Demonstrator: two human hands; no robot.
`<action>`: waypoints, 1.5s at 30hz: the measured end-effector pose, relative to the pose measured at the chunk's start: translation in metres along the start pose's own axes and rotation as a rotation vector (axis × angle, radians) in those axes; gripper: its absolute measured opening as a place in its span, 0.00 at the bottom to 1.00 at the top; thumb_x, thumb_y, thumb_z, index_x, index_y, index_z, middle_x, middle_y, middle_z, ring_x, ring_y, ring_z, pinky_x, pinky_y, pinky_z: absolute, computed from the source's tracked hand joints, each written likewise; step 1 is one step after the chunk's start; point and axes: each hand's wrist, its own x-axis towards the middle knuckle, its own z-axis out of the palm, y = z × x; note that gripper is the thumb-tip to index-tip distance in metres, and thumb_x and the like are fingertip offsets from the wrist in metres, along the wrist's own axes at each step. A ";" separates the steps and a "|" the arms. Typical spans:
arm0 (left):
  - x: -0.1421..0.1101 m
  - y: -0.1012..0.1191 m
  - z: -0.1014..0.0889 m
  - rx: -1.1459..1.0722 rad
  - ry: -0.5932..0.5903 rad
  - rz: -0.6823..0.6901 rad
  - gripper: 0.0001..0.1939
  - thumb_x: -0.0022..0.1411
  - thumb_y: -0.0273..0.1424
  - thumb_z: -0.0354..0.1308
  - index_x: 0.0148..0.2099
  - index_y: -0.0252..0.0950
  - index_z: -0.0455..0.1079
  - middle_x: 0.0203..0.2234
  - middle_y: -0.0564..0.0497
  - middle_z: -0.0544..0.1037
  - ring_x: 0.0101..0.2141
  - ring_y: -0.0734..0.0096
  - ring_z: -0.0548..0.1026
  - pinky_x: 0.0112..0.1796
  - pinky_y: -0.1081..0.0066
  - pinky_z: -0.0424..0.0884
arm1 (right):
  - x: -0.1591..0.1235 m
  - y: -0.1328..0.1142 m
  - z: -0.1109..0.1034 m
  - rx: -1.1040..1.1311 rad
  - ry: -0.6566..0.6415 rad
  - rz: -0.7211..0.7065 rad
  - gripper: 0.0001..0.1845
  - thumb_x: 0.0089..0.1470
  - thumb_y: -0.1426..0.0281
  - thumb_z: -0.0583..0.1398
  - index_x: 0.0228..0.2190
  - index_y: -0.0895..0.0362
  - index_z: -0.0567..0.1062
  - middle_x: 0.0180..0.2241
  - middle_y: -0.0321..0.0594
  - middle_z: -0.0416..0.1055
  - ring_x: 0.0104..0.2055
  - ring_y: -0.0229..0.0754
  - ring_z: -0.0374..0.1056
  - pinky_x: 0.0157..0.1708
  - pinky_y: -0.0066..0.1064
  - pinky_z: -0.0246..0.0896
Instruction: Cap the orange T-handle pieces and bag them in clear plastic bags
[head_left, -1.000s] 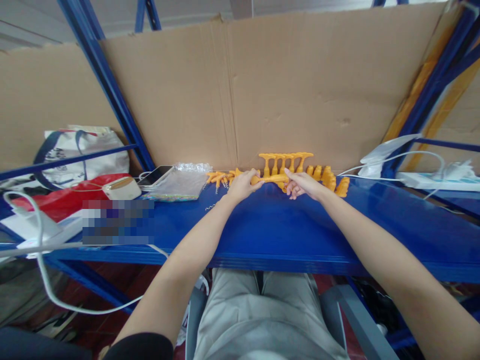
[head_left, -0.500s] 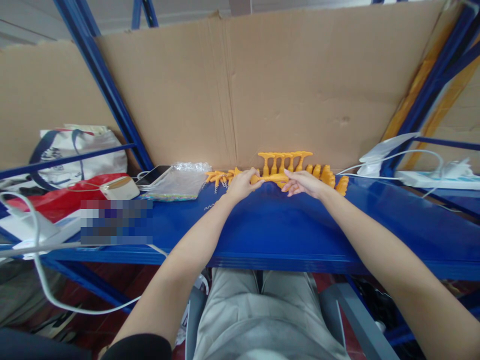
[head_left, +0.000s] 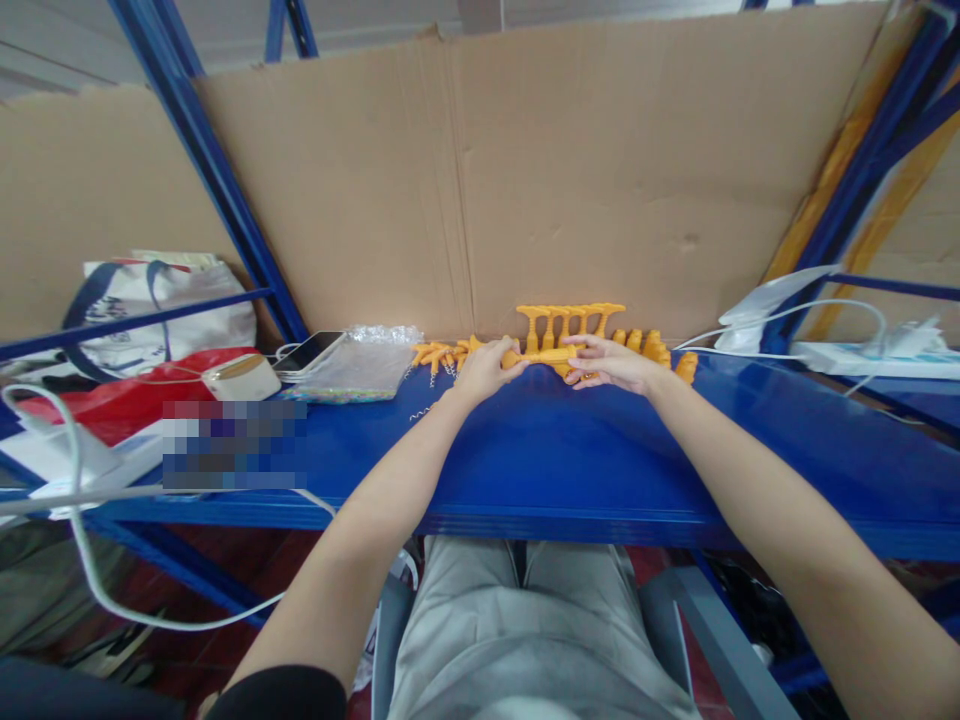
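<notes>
In the head view, the right hand [head_left: 611, 362] has altered its hold over the last second: its fingers, more curled earlier, now reach out straighter above and below the right end of a long, slender orange plastic piece [head_left: 549, 356]. It is partly open; I cannot tell whether it grips that end or only brushes it. The left hand [head_left: 486, 370] has kept its place, thumb and fingers closed around the left part. The piece lies level between the two, over the far side of the blue metal worktop [head_left: 570, 450], so the left hand seems to be steadying it while the right adjusts its grip.

The left fingertips are out of sight, and the right end is lost among fingers; whether it is one part or two joined is unclear. The right hand partly covers the rounded orange plastic pieces [head_left: 656, 348] behind it. A pixelated block [head_left: 235, 445] masks whatever lies at the worktop's near left.
</notes>
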 end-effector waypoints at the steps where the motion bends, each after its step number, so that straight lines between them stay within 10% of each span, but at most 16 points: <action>1: 0.000 0.000 0.000 0.000 0.001 -0.001 0.07 0.62 0.34 0.59 0.41 0.38 0.69 0.36 0.51 0.79 0.39 0.65 0.77 0.42 0.68 0.69 | 0.001 0.000 0.000 -0.001 0.007 0.000 0.26 0.53 0.76 0.65 0.52 0.52 0.69 0.37 0.38 0.77 0.32 0.37 0.76 0.39 0.33 0.75; 12: 0.001 -0.001 -0.001 -0.014 0.004 -0.013 0.07 0.62 0.34 0.60 0.41 0.39 0.69 0.35 0.52 0.79 0.37 0.65 0.76 0.40 0.69 0.69 | 0.002 -0.002 0.008 -0.023 0.097 -0.005 0.08 0.57 0.67 0.65 0.39 0.57 0.75 0.31 0.41 0.79 0.27 0.36 0.75 0.29 0.26 0.74; 23: 0.000 0.000 0.000 -0.009 0.012 0.010 0.07 0.62 0.34 0.59 0.41 0.38 0.69 0.36 0.51 0.79 0.38 0.65 0.76 0.42 0.68 0.69 | 0.004 0.000 0.014 -0.099 0.153 0.085 0.25 0.59 0.50 0.57 0.30 0.61 0.75 0.28 0.51 0.79 0.23 0.39 0.75 0.25 0.27 0.73; 33: 0.000 -0.002 0.000 -0.004 0.012 0.005 0.07 0.62 0.35 0.59 0.41 0.39 0.69 0.36 0.51 0.79 0.39 0.64 0.76 0.42 0.68 0.69 | 0.003 0.002 0.003 0.006 0.028 0.010 0.18 0.52 0.75 0.67 0.45 0.54 0.72 0.36 0.39 0.79 0.31 0.37 0.77 0.36 0.31 0.75; 45: -0.001 0.002 -0.002 -0.003 0.012 0.000 0.07 0.62 0.35 0.60 0.40 0.39 0.68 0.35 0.52 0.79 0.38 0.65 0.77 0.41 0.69 0.69 | 0.002 -0.002 0.013 -0.013 0.092 0.028 0.15 0.57 0.61 0.64 0.29 0.60 0.75 0.27 0.46 0.78 0.26 0.37 0.74 0.32 0.29 0.75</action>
